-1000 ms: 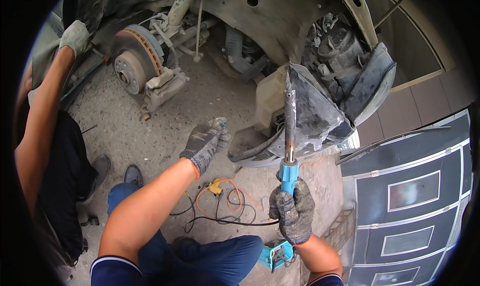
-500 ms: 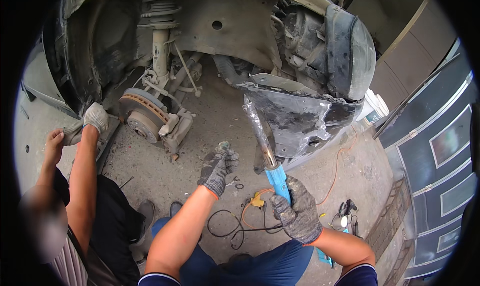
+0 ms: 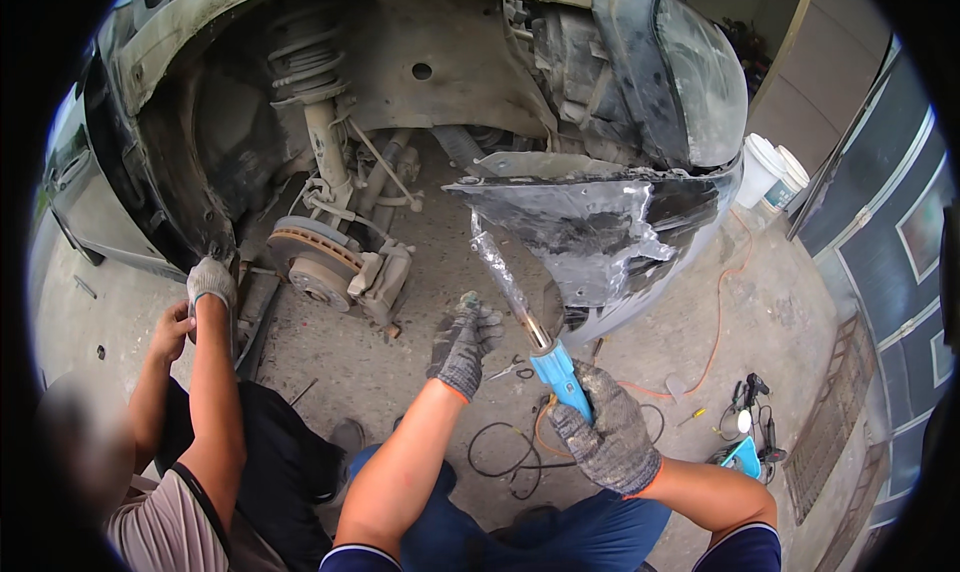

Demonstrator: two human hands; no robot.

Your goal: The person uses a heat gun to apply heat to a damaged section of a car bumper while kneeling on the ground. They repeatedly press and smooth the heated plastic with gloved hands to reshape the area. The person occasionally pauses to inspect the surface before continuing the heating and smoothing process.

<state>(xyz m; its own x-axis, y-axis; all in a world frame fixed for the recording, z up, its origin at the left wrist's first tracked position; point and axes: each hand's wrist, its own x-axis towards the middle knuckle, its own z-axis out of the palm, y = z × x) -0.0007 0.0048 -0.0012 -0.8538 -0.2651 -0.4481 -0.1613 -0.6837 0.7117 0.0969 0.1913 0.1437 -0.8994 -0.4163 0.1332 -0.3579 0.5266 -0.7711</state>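
My right hand (image 3: 610, 437), in a grey knitted glove with an orange cuff, grips the blue handle of a heat tool (image 3: 563, 380). Its long, foil-like metal barrel (image 3: 505, 287) points up and away, with the tip near the left end of a bumper (image 3: 590, 237); I cannot tell whether they touch. The bumper's black paint is scuffed, with grey and whitish bare patches. My left hand (image 3: 463, 350), gloved alike, is closed a little left of the barrel, its fingers curled together. Whatever may be in them is too small to make out.
A strut (image 3: 325, 137) and brake disc (image 3: 312, 257) stand exposed in the wheel arch. At left a co-worker's gloved hand (image 3: 211, 282) works at the arch's lower edge. Cables (image 3: 510, 462) and tools (image 3: 745, 412) lie on the floor. White buckets (image 3: 765, 172) stand beyond the bumper.
My view has shifted, so the wheel arch and disc sit lower and further right. The tool remains in my right hand, and my left hand stays closed beside the barrel.
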